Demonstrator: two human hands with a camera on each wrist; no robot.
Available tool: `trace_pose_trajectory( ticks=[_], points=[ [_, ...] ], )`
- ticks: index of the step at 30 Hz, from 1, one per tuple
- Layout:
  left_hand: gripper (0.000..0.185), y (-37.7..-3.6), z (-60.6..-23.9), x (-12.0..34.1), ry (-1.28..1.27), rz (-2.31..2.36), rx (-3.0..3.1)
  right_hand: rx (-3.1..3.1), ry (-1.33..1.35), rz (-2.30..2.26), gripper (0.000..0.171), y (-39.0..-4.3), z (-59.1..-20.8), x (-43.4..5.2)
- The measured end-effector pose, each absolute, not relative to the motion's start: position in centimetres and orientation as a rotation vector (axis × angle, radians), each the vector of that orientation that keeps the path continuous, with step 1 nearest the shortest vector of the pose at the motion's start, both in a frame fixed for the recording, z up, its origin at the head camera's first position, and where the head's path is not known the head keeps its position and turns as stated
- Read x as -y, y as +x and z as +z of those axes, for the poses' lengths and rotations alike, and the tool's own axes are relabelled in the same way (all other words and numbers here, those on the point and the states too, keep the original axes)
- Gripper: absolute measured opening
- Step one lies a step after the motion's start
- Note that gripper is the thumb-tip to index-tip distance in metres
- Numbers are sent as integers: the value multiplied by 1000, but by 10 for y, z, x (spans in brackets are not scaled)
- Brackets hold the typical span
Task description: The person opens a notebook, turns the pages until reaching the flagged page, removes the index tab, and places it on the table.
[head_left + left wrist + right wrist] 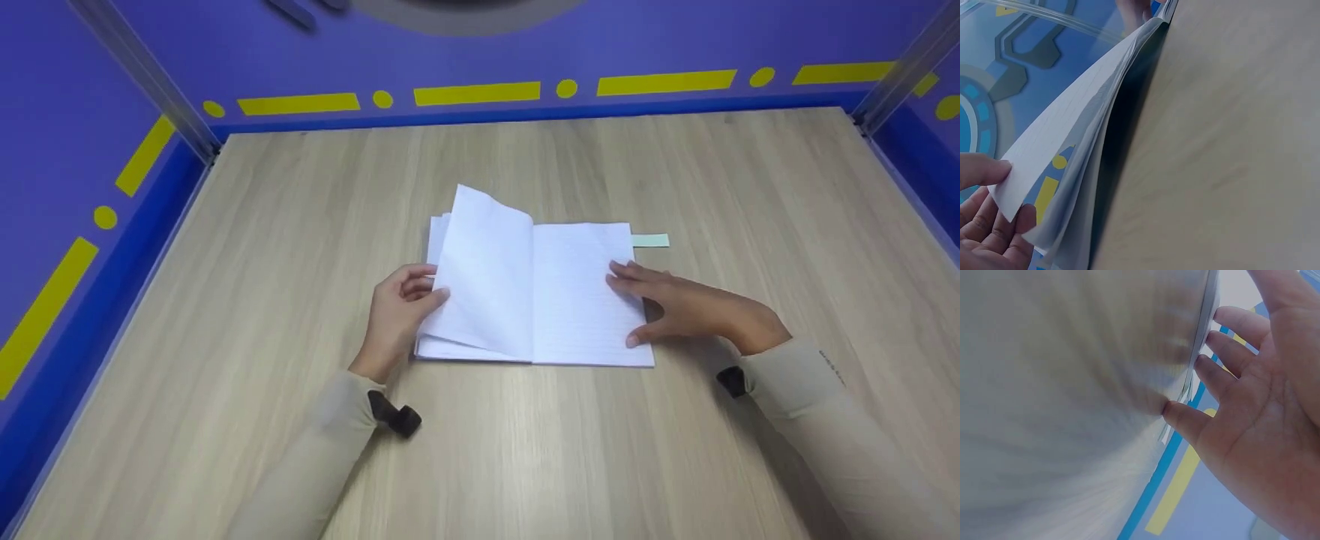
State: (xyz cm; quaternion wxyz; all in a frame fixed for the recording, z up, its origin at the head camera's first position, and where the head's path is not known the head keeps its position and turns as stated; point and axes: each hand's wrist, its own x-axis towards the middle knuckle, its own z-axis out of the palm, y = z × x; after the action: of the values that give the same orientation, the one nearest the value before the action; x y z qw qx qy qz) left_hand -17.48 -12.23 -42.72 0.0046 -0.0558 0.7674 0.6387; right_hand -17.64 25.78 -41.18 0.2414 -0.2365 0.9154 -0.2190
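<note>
The scene is enclosed by blue walls (487,56), along whose lower part yellow bars (477,94) are set in a row with yellow dots. Between the walls a pale, wood-grained table (225,300) is spread, by which most of the head view is filled. Over its near part the left sleeve (315,450) and the right sleeve (832,427) are stretched, both beige.

An open notebook (585,300) is laid near the middle of the table, its fold pointed away from the person. Its right side is kept flat, and faint ruled lines can be made out there. On its left side a lifted page (484,277) is raised at a slant, with further sheets seen beneath it, slightly fanned in the left wrist view.

The right hand (671,300) is opened, its fingers spread — their tips are rested on the outer part of the right side, and the thumb is placed lower down by the same edge. By the left hand (401,315) the lifted page is pinched at its outer edge — the thumb set on the near face, the fingers curled behind.

At the left wrist a small black device (394,414) is worn. From the notebook's upper right edge a pale green tab (650,241) is stuck out, just beyond the right hand's fingers.
</note>
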Motion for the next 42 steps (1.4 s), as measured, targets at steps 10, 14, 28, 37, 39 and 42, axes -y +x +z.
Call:
trace_pose_trajectory(
  ticks=[10,14,28,37,39,42],
  points=[
    [38,-176,-432,134,-199,1900,-2406,-2490,-640,-605,93,-176,-408,-259],
    [38,-175,-433,137,-207,1868,-2409,-2492,-633,-591,94,-176,-406,-258],
    [40,-173,-439,143,-254,1828,-2364,-2489,-656,-607,97,-178,-408,-258],
    [40,-172,-441,145,-232,1839,-2340,-2498,-643,-592,96,-178,-409,-259],
    [40,-172,-442,146,-229,1826,-2348,-2501,-648,-592,96,-178,-409,-258],
    [40,-171,-442,146,-238,1806,-2354,-2503,-658,-594,95,-177,-408,-258]
  ],
)
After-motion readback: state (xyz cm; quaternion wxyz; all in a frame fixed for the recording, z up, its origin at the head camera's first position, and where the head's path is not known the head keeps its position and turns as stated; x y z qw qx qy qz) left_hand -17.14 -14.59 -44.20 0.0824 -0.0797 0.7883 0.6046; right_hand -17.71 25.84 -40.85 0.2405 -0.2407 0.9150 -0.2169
